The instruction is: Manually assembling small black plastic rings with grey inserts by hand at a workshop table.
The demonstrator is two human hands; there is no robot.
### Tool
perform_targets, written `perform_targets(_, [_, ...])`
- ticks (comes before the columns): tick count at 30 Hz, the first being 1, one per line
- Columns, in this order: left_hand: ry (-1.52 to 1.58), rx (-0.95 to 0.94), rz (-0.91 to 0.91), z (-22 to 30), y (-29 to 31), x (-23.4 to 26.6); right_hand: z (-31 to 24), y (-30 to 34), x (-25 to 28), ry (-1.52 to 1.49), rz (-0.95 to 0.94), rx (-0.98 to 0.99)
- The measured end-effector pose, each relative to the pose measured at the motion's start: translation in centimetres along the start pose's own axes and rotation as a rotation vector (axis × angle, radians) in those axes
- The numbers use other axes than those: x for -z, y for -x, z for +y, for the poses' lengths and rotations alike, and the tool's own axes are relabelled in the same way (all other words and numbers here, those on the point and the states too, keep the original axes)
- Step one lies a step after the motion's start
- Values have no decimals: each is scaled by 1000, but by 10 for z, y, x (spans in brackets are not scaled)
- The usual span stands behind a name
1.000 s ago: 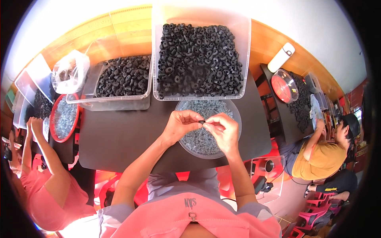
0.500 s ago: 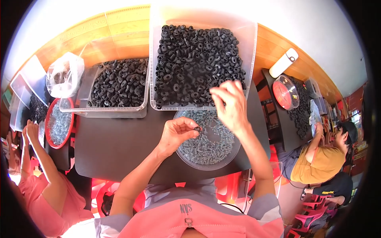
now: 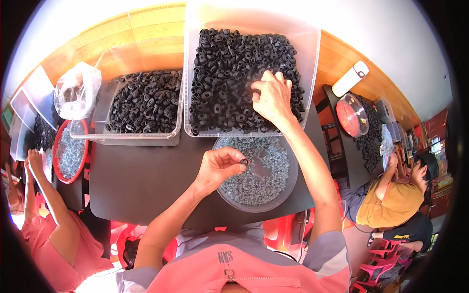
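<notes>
My left hand (image 3: 217,167) is over the left rim of a clear round tub (image 3: 229,201). Its thumb and fingers pinch a small black plastic ring-like part (image 3: 244,161). Many small metal springs (image 3: 259,188) lie in the tub. Over the large translucent bin (image 3: 312,63), my right hand (image 3: 274,97) reaches down to the heap of black plastic parts (image 3: 220,83). Its fingers are bent and apart, with nothing visible between them. Where the fingertips meet the dark parts is hard to make out.
Left of the large bin, a clear box (image 3: 132,135) holds more black parts. A plastic bag (image 3: 78,93) and a red-rimmed basin (image 3: 59,168) stand farther left. Co-workers sit on both sides, one in a pink top (image 3: 73,239), another in mustard (image 3: 391,202). A white bottle (image 3: 349,79) stands right.
My right hand has moved forward and slightly left, from the bin's front edge to over the black parts. The left hand stays nearly in place, still pinching the ring-like part.
</notes>
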State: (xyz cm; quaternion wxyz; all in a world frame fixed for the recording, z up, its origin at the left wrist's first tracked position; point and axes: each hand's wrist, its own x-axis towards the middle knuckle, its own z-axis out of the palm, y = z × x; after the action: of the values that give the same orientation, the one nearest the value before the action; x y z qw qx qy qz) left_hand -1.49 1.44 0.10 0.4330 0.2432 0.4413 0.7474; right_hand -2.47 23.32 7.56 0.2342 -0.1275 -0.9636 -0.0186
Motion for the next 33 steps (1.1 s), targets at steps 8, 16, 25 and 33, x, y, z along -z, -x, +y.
perform_targets(8, [-29, -26, 0, -1, 1, 1, -8, -5, -5, 30, -21, -56])
perform_targets(16, [-9, -48, -14, 0, 1, -2, 9, 23, 20, -550, 121, -74])
perform_targets(25, [-38, -67, -90, 5, 0, -6, -25, 140, 58, -1395, -64, -492])
perform_targets(33, [-133, -30, -172, -2, 4, -9, -40, 184, 34, -1535, 26, -454])
